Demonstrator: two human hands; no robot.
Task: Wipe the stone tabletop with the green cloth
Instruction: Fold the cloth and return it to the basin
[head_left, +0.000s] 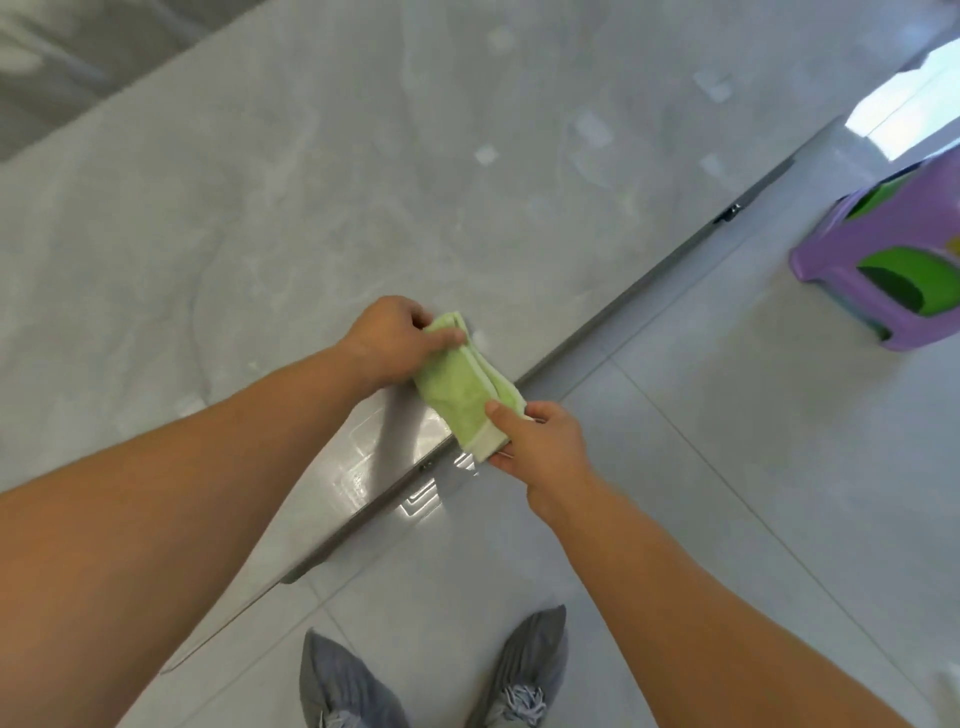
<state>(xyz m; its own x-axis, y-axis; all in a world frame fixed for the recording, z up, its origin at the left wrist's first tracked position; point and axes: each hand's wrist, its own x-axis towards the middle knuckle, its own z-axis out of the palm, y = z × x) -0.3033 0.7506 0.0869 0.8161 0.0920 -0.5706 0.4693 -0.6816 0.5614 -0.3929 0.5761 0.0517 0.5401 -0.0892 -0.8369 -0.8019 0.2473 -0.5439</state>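
The person holds a folded green cloth (462, 387) between both hands, stretched across the near edge of the tabletop (311, 182). The left hand (392, 338) grips the far end, thumb laid along the top and fingers curled round it; this end is over the stone. The right hand (543, 441) pinches the near end, thumb on top and fingers beneath, out past the edge and above the tiled floor (727, 467). The cloth is pale green with a lighter border, folded into a long strip. Whether it touches the stone cannot be told. The tabletop is glossy grey stone with pale veins, edged by a dark rim (649, 278). On the floor to the right stands a purple stool (914, 223) with green cut-outs. Two grey shoe covers (343, 686) show at the bottom
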